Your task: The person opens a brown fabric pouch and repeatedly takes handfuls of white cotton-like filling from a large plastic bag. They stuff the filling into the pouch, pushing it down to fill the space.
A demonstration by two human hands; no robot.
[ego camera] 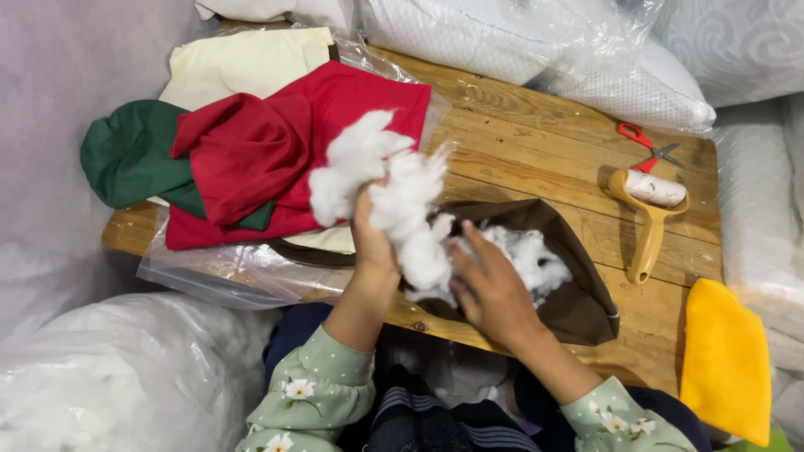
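Floral sleeves [322,389] frame my view; my left hand [373,247] clamps a wad of white stuffing [394,197] above the wooden table [536,142], while my right hand [494,289], fingers spread flat, presses more fluff into the brown fabric cover [578,305], keeping its mouth open.

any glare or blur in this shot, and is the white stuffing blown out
Head view: even, soft light with faint shadows; mild glare on the plastic bags; the stuffing is bright, its fibres partly washed out; the left hand and right hand are slightly soft; the scissors are sharp.
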